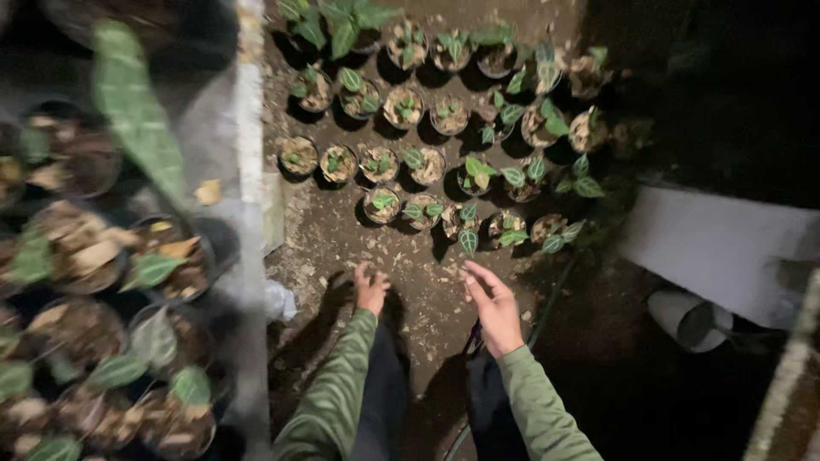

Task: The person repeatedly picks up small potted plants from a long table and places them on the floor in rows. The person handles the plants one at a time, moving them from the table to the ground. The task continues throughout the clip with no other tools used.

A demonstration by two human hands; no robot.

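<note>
The left hand (371,288) sits just below the centre of the frame, fingers spread and pressed down toward the bare soil (410,265), holding nothing. The right hand (491,306), slightly right of centre, is open with the palm turned partly up and the fingers loosely extended toward the plants; it too has hold of nothing. Both arms come up from the bottom edge in green sleeves (333,401). Nearest the right hand's fingertips, just above them, is a small black pot with a dark, pale-veined seedling leaf (468,240), at the front of a cluster of small potted seedlings (427,111) that fills the upper centre of the frame in rough rows on the ground. A white post (250,171) runs top to bottom left of centre, and beyond it, blurred in the left third, stand larger pots with bigger leaves (154,265). In the lower right lies a pale tipped-over container (688,318), beneath a white slab (726,248) at the right edge. The rest of the right side is too dark to make out.
</note>
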